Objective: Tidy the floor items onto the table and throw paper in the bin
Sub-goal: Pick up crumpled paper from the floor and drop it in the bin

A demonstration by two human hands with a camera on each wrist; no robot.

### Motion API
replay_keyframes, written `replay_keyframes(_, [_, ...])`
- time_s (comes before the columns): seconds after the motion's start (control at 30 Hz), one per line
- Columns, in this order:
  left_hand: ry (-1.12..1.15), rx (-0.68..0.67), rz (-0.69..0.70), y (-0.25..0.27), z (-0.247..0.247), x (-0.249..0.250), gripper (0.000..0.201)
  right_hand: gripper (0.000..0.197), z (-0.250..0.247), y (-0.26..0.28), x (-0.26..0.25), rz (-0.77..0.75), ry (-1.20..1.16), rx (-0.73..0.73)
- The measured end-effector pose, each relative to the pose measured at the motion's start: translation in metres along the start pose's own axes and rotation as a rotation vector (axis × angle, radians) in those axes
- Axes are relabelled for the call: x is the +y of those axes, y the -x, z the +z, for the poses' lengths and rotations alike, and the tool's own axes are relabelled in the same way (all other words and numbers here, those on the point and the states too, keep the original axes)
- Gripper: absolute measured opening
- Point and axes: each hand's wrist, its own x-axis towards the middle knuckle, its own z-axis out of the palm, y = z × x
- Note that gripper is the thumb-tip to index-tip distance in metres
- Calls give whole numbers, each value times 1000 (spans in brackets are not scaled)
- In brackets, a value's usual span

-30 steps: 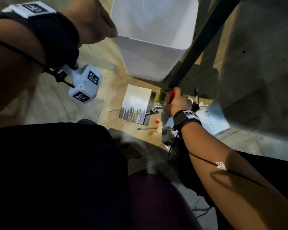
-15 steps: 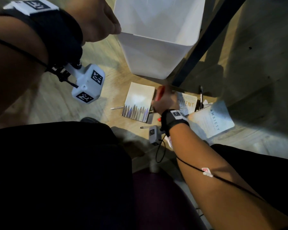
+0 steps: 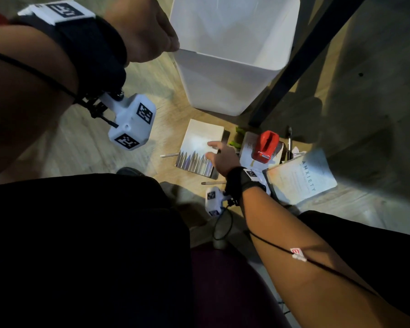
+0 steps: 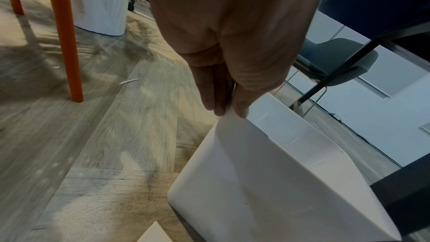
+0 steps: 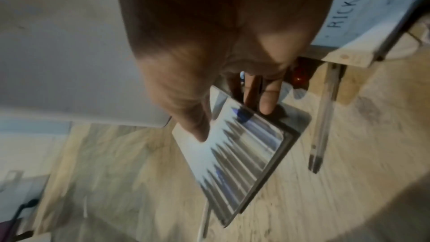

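Observation:
My left hand (image 3: 173, 47) pinches the near rim of the white bin (image 3: 223, 86), which stands tilted on the wooden floor; the left wrist view shows the thumb and fingers of that hand (image 4: 229, 111) clamped on the bin (image 4: 267, 181) at its corner. My right hand (image 3: 213, 150) is low over a flat pencil tin (image 3: 199, 143) on the floor. In the right wrist view this hand (image 5: 232, 117) has its thumb on the lid of the tin (image 5: 244, 146) and straight fingers at the far edge. A red tape dispenser (image 3: 266, 146) stands on a book (image 3: 246, 157).
A white book titled ANXIETY (image 3: 301, 178) lies right of my arm, with crumpled paper (image 3: 297, 152) and a black pen (image 3: 290, 143) behind it. A pencil (image 3: 211, 183) and a white stick (image 3: 169, 155) lie near the tin. A black table leg (image 3: 301, 60) slants beside the bin.
My right hand has let go of the red tape dispenser, which now stands on the book, and has moved left onto the pencil tin. My left hand keeps hold of the bin rim.

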Motion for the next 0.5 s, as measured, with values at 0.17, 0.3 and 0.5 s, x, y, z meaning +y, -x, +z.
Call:
replay_keyframes(0.17, [0,1,-10,-1,3,0,23,58,14,-9,3,152,-280,-142])
replay_keyframes(0.3, [4,16,-7,-1,3,2,23,60,27,3,-18,111,-360,-99])
replay_keyframes(0.5, [4,0,-9,4,2,2,23,43,60,21,-21,343,-565,-57])
